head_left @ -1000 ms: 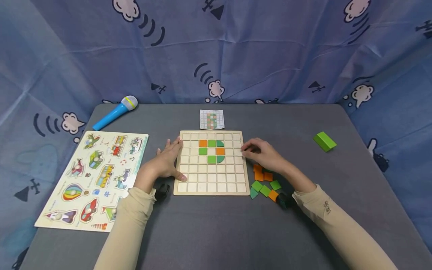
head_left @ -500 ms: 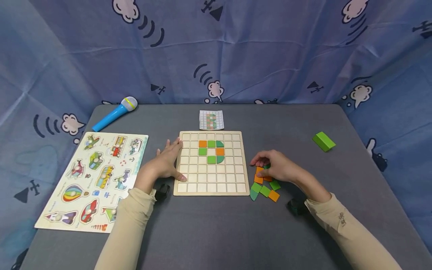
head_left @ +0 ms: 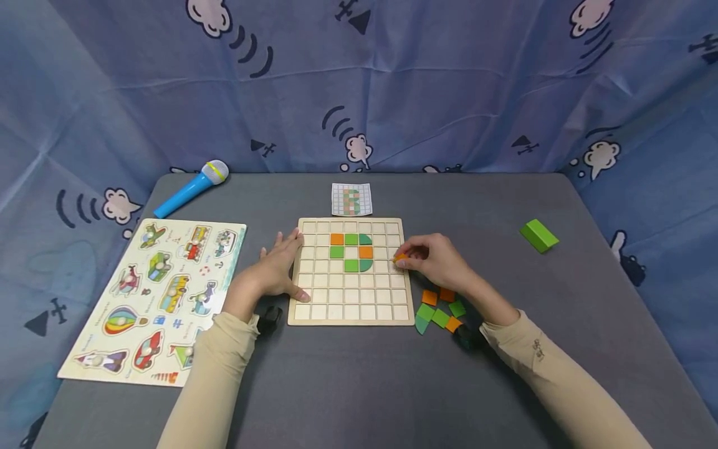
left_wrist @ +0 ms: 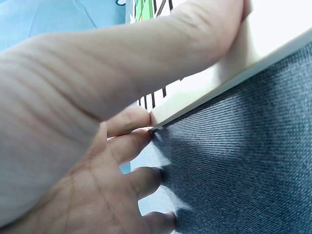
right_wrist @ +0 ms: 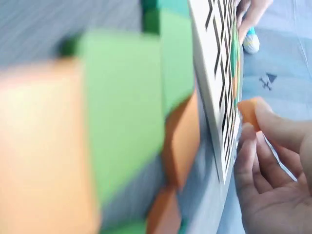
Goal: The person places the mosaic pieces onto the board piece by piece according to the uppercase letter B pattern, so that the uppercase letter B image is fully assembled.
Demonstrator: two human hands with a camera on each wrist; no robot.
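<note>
A square wooden grid board (head_left: 350,299) lies on the grey table, with orange, green and dark green tiles set in its upper middle cells. My left hand (head_left: 270,269) rests on the board's left side, thumb over the front-left cells and fingers along the edge; the left wrist view shows the thumb (left_wrist: 214,29) on its surface. Between thumb and fingers, my right hand (head_left: 440,262) pinches an orange tile (right_wrist: 249,111) over the board's right edge. Below that hand is a loose pile of orange squares (head_left: 429,297), green squares (head_left: 440,318) and a dark green rounded piece (head_left: 421,325).
Behind the board lies a small printed pattern card (head_left: 351,199). At left are a picture puzzle board (head_left: 185,268) of vehicles and a blue toy microphone (head_left: 191,189). A green block (head_left: 540,236) sits far right, and a patterned curtain (head_left: 449,87) hangs behind the table.
My right hand went down to the pile at the board's right, took an orange tile, and came back up over the board's right edge. The left hand has stayed in place.
</note>
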